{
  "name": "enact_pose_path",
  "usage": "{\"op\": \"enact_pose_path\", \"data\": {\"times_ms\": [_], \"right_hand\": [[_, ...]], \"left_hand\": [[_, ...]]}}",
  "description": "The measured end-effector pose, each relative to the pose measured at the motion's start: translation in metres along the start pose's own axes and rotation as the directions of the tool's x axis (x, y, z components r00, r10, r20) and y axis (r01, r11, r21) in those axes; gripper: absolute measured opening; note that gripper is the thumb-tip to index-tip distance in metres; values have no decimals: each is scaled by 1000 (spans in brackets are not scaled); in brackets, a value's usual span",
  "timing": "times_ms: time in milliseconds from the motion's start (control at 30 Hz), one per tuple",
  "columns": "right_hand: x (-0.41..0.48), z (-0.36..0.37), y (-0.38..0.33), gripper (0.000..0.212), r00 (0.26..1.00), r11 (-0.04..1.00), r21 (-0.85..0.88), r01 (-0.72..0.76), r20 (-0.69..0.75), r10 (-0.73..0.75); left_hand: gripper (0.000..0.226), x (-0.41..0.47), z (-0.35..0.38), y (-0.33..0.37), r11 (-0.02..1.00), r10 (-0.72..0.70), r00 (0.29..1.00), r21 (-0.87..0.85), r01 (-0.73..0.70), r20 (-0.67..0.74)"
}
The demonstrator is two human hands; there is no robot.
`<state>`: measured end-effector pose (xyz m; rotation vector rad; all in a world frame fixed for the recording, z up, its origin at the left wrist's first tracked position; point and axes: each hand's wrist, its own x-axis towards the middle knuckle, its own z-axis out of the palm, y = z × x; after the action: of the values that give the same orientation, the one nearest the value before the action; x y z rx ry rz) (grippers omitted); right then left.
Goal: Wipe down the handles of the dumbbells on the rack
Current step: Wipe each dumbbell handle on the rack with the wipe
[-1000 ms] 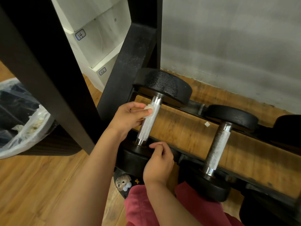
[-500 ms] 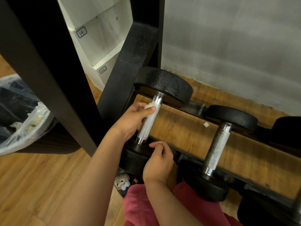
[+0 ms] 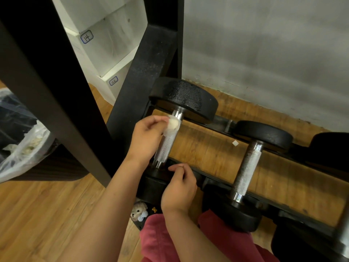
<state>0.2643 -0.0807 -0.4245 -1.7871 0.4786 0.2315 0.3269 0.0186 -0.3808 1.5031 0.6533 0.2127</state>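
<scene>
The dumbbell (image 3: 186, 99) being cleaned lies at the left end of the rack (image 3: 145, 76), just beside the black upright. It has two round black heads with a pebbled finish. Its handle (image 3: 166, 146) is a bright knurled steel bar with smooth polished collars at both ends. The long axis runs from near to far, with the far end leaning a little to the right; the far head sits on the back rail and the near head on the front rail. The left hand (image 3: 145, 138) reaches in from the near left with the wrist bent. Its thumb and fingers are curled close together, pinching a small white wipe (image 3: 172, 125) against the far end of the handle, just below the collar. The right hand (image 3: 179, 190) lies knuckles up on the near head, beside the handle's near end. Its fingers are curled in, but whether they grip anything cannot be told. A second dumbbell (image 3: 247, 171) lies parallel to the right, well apart, its handle duller. To the left, a bin (image 3: 22, 148) lined with a clear bag stands on the wooden floor (image 3: 47, 214), and white shelves (image 3: 113, 44) stand beyond the upright.
</scene>
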Motion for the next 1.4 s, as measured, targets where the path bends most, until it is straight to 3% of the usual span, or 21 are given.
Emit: {"op": "enact_pose_path", "data": {"times_ms": [100, 400, 567, 733, 867, 1000, 1133, 1267, 1400], "right_hand": [[1, 0, 0, 26, 1000, 1000, -8, -8, -1, 8], [0, 0, 0, 28, 1000, 1000, 6, -2, 4, 2], [0, 1, 1, 30, 1000, 1000, 8, 5, 10, -5], [1, 0, 1, 29, 1000, 1000, -8, -2, 2, 2], [0, -3, -3, 28, 1000, 1000, 0, 4, 6, -4], [-1, -4, -7, 26, 1000, 1000, 3, -12, -6, 12], [-2, -5, -10, 26, 1000, 1000, -3, -14, 3, 14], [-3, -5, -11, 26, 1000, 1000, -6, -21, 1, 21], [-3, -5, -12, 26, 1000, 1000, 3, -20, 1, 20]], "left_hand": [[14, 1, 2, -2, 998, 17, 1000, 55, -18, 8], [48, 11, 10, 1, 992, -104, 994, 81, 102, 23], [4, 11, 3, -1, 991, -11, 993, 133, 26, -115], [11, 12, -7, 6, 971, -70, 995, 232, 51, 73], [6, 12, -15, 4, 974, -49, 999, 223, 51, -12], [12, 6, -11, 4, 973, -144, 986, 195, 125, 85], [10, 8, -19, 3, 974, -115, 992, 201, 103, 46], [6, 5, -25, 4, 947, -221, 950, 281, 156, 219], [6, 10, -31, 4, 956, -205, 964, 247, 160, 167]]}}
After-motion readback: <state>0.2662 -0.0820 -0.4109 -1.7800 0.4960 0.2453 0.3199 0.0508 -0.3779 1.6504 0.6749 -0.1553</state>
